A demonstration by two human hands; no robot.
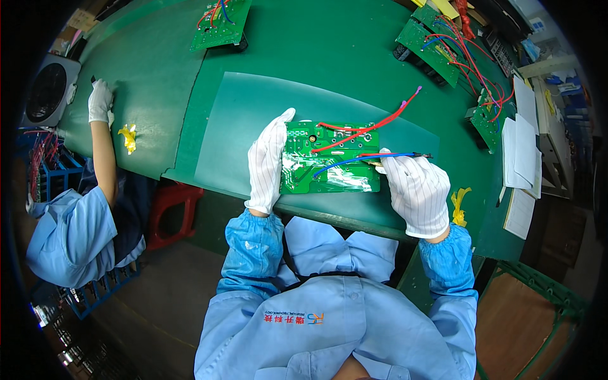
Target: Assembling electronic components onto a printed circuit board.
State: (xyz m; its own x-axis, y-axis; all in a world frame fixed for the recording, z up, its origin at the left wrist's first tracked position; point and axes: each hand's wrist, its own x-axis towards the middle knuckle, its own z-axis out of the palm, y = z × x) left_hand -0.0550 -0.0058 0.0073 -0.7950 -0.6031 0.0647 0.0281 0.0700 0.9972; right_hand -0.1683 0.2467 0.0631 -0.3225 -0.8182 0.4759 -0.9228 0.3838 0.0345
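In front of me is a green circuit board with red wires and a blue wire rising from it. My left hand, in a white striped glove, grips the board's left edge with its fingers closed. At the right edge my gloved right hand is closed in a pinch. A thin, light-coloured tip shows by its fingertips over the board; what it belongs to is hidden. The blue wire's dark end lies across the back of that hand's fingers.
Wired boards stand at the far edge and far right, with another board nearer. Papers lie at the right edge; yellow strips rest nearby. On the left, a co-worker's gloved hand is near a fan. A red stool stands below.
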